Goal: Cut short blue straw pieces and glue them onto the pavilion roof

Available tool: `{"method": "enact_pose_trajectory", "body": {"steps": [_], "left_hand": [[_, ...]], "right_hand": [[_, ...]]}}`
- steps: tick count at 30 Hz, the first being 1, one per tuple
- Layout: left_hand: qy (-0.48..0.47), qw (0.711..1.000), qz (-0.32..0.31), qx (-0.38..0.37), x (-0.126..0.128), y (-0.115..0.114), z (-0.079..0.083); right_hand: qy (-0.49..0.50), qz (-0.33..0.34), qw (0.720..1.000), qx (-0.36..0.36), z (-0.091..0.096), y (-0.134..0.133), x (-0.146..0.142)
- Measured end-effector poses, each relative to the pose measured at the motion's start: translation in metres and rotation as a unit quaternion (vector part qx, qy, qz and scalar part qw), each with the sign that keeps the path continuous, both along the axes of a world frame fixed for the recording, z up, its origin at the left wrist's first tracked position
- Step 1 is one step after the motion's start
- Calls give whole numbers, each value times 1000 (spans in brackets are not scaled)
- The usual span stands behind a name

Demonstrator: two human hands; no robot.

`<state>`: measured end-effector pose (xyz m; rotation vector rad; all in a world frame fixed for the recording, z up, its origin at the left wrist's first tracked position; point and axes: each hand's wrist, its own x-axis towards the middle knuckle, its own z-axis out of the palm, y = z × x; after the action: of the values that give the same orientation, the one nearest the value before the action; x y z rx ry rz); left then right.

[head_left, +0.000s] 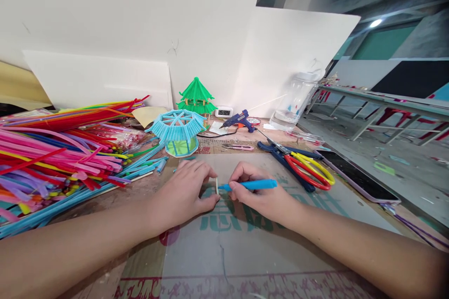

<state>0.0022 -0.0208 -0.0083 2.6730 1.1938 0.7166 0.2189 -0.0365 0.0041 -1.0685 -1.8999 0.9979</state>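
Stick (217,186) touches blue pen (253,185), scissors (308,168) lying nearby.

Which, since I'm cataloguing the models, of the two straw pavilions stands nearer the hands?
The light blue pavilion, just beyond the left hand; the green pavilion stands farther back, against the white board.

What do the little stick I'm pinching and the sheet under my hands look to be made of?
The stick in the left hand: pale, matte, thin, probably wood or bamboo. The sheet: likely cardboard, dull grey-brown with green print and a crease.
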Motion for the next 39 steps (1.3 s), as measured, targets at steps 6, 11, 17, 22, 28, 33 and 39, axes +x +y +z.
{"method": "enact_pose_trajectory", "body": {"steps": [6, 11, 17, 22, 28, 33, 39], "left_hand": [[-2, 1000, -1, -4, 0, 0, 1], [-7, 1000, -2, 3, -1, 0, -1], [-8, 1000, -5, 7, 0, 0, -1], [-5, 1000, -8, 13, 0, 0, 0], [-3, 1000, -7, 10, -1, 0, 1], [-2, 1000, -11, 10, -1, 0, 1], [-2, 1000, -9, 18, 0, 0, 1]], "right_hand": [[0, 6, 1000, -5, 0, -1, 0], [-11, -3, 1000, 10, 0, -1, 0], [-15, -4, 1000, 4, 0, -1, 0], [-26, 12, 1000, -1, 1, -2, -1], [0, -2, 1000, 11, -1, 0, 0], [-18, 2, 1000, 3, -2, 0, 1], [-21, 6, 1000, 2, 1, -1, 0]]}}
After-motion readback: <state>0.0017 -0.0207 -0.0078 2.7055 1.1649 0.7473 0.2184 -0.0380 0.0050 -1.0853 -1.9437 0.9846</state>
